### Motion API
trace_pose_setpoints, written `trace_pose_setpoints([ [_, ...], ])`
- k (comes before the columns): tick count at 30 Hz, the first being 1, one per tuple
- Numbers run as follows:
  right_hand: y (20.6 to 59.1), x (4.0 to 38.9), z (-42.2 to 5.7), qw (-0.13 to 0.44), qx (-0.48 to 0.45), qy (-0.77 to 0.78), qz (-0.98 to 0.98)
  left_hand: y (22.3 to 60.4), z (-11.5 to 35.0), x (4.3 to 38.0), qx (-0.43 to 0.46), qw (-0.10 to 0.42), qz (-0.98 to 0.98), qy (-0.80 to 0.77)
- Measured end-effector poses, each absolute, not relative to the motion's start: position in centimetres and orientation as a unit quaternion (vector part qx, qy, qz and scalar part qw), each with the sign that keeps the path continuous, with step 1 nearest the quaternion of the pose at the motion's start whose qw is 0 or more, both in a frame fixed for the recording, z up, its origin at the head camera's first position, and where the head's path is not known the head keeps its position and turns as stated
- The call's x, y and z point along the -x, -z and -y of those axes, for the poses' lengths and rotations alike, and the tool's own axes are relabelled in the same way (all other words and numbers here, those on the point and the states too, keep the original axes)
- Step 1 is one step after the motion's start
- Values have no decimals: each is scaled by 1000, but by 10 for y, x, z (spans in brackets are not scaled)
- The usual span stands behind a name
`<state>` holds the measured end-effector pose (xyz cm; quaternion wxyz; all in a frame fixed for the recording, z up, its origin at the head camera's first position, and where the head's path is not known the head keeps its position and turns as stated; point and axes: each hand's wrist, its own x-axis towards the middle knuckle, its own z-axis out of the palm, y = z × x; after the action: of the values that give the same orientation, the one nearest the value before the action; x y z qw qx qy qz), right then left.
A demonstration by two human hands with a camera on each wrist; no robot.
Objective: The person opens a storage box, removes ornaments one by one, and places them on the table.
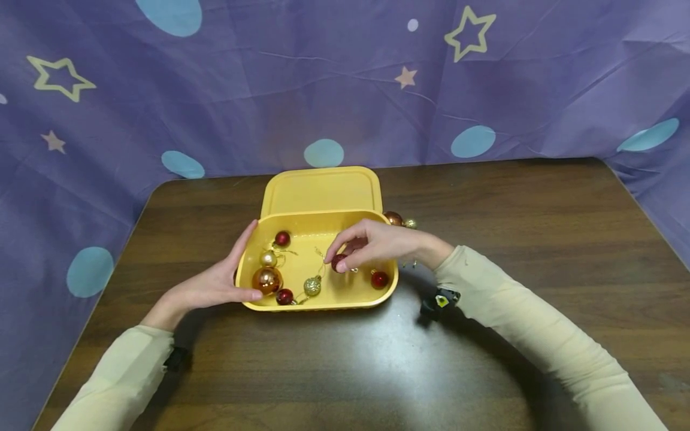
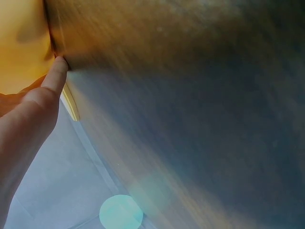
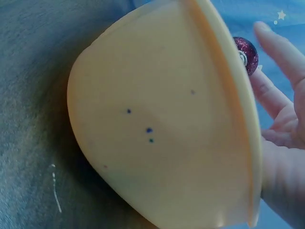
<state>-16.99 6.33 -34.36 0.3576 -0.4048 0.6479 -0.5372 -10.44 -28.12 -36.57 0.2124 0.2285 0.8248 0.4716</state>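
Note:
A yellow plastic box [image 1: 323,306] stands on the table with several small Christmas baubles inside. My left hand [image 1: 218,282] holds its left end, thumb at the front corner and fingers along the outer side. Over the box, my right hand [image 1: 369,242] pinches a dark red glitter bauble [image 1: 338,263], which also shows past the rim in the right wrist view [image 3: 247,53]. Inside lie an orange bauble [image 1: 267,280], a pale gold one [image 1: 268,258], a gold glitter one [image 1: 312,286] and red ones [image 1: 282,238], [image 1: 284,296], [image 1: 380,279].
Behind the box lies a yellow lid [image 1: 323,188]. A copper bauble [image 1: 393,218] and a small gold one [image 1: 410,223] sit beyond the box's right end, partly hidden by the right arm. A purple curtain [image 1: 345,90] hangs behind the wooden table [image 1: 528,239].

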Motion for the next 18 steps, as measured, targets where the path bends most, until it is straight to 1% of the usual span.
trace_pose_setpoints([
  [7,337,172,-74,328,382,555,-662,366,281,105,-228,212,-828,-466],
  [14,331,178,-94,253,350,562,-706,365,281,104,-226,213,-827,-469],
  [18,331,178,-104,221,317,565,-729,365,280,104,-224,215,-825,-471],
])
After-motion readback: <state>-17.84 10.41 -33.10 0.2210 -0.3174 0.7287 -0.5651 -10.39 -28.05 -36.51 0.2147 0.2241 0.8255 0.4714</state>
